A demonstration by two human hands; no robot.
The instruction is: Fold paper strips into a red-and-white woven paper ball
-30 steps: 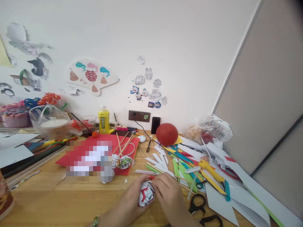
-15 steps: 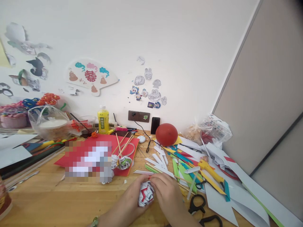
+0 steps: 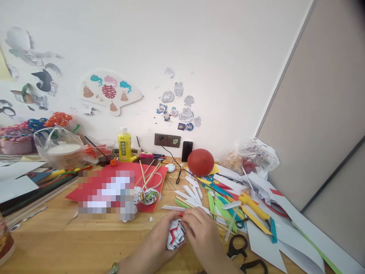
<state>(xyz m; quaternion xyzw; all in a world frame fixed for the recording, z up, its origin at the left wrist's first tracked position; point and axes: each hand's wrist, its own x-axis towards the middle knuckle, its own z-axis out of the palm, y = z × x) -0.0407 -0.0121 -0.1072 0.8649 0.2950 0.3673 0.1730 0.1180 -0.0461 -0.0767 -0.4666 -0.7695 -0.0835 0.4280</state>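
Note:
A small folded-paper ball (image 3: 176, 234), white with a red zigzag strip, sits between my hands low in the middle of the view. My left hand (image 3: 157, 238) is closed around its left side and underside, with a green band at the wrist. At the ball's upper right edge, my right hand (image 3: 202, 233) has its fingers bent and pressed together. A bit of red paper (image 3: 180, 214) shows at the fingertips of both hands. What my right fingers grip there is mostly hidden.
Black-handled scissors (image 3: 238, 245) lie right of my hands. Beyond them are a yellow glue gun (image 3: 251, 203) and paper strips (image 3: 195, 192). A red balloon-like ball (image 3: 200, 162), a phone (image 3: 187, 151) and a yellow bottle (image 3: 124, 144) stand at the wall. Paper flowers on sticks (image 3: 150, 196) lie left.
My right hand has shifted very slightly at the top of the paper ball. The ball and my left hand stay nearly still.

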